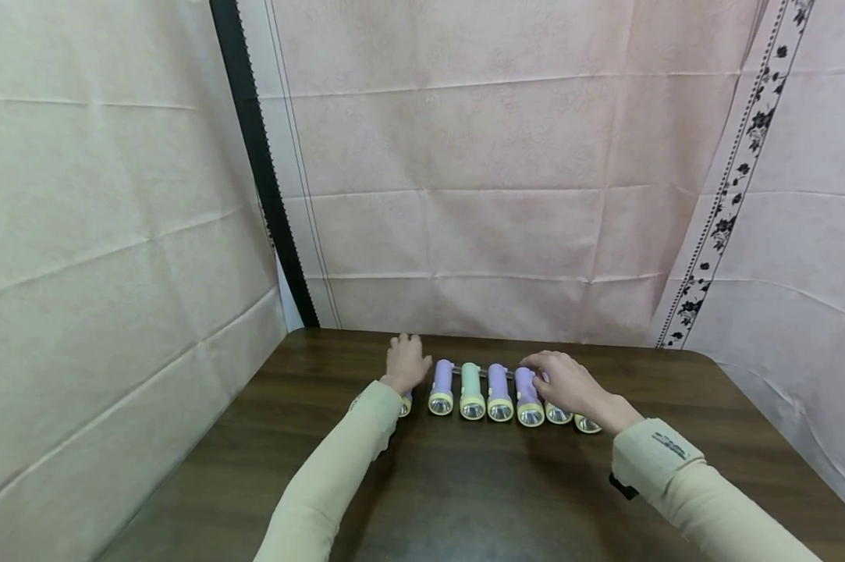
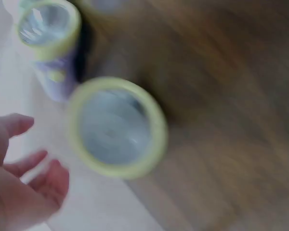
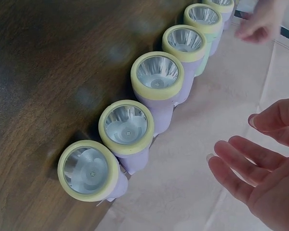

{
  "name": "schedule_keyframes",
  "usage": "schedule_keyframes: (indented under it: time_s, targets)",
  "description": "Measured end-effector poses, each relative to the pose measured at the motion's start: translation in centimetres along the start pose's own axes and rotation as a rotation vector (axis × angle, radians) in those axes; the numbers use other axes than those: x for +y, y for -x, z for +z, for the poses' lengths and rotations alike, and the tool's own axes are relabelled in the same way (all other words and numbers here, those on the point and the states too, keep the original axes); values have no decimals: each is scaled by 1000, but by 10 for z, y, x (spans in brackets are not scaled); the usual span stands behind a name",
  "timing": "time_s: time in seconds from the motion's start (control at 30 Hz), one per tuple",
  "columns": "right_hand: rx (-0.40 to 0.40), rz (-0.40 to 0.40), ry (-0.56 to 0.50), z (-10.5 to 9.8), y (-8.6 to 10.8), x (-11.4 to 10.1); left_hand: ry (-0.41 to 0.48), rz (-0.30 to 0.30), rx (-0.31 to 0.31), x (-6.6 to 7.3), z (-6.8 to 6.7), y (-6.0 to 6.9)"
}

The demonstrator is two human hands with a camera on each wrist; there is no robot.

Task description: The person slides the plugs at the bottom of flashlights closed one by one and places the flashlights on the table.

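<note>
Several small flashlights lie in a row on the brown table, lens ends towards me, with pale yellow rims. Most have purple bodies, such as the purple flashlight (image 1: 498,384); one is a mint green flashlight (image 1: 471,382). My left hand (image 1: 405,364) is by the leftmost flashlight (image 1: 405,404), partly covering it; its fingers look relaxed and apart from the blurred lens (image 2: 115,127) in the left wrist view. Over the row's right end hovers my right hand (image 1: 566,381), fingers loosely bent and holding nothing. In the right wrist view it is apart from the nearest flashlights (image 3: 126,127).
The wooden table (image 1: 436,492) ends at a far edge with rounded corners. Behind it hangs a creased pale cloth (image 1: 499,234), and more cloth hangs at both sides. A thin strip shows between the flashlights' back ends.
</note>
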State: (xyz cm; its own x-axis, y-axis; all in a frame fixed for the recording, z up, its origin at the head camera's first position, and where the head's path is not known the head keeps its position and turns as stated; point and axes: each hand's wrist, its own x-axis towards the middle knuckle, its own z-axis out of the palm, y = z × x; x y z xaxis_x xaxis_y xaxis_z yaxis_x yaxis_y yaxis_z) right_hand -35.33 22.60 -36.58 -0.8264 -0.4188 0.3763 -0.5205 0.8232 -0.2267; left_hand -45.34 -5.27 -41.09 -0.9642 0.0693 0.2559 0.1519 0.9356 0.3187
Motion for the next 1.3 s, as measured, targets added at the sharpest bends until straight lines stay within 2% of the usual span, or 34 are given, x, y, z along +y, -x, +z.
schedule_keyframes:
  time_s: [0.07, 0.13, 0.23, 0.33, 0.53, 0.67, 0.93, 1.1, 1.3]
  targets:
    - [2, 1, -2, 1, 0, 0, 42, 62, -17, 10, 1, 0]
    - [1, 6, -14, 2, 1, 0, 90, 71, -81, 19, 2, 2]
    - [-1, 8, -26, 4, 0, -2, 122, 13, -178, 30, 5, 8]
    - [4, 5, -25, 5, 0, -3, 99, -39, -200, 34, 10, 13]
    - [19, 9, -24, 5, 2, -2, 82, -96, -166, 33, 16, 14]
    - [18, 38, -57, 3, 3, 0, 75, -101, -140, 30, 16, 12]
    - [29, 68, -68, -2, 4, 4, 205, -106, -136, 35, -3, 11]
    - [21, 73, -69, -6, 3, 4, 238, -56, -108, 44, -15, 5]
    - [48, 56, -82, -9, 3, 3, 298, 105, -89, 55, -27, 5]
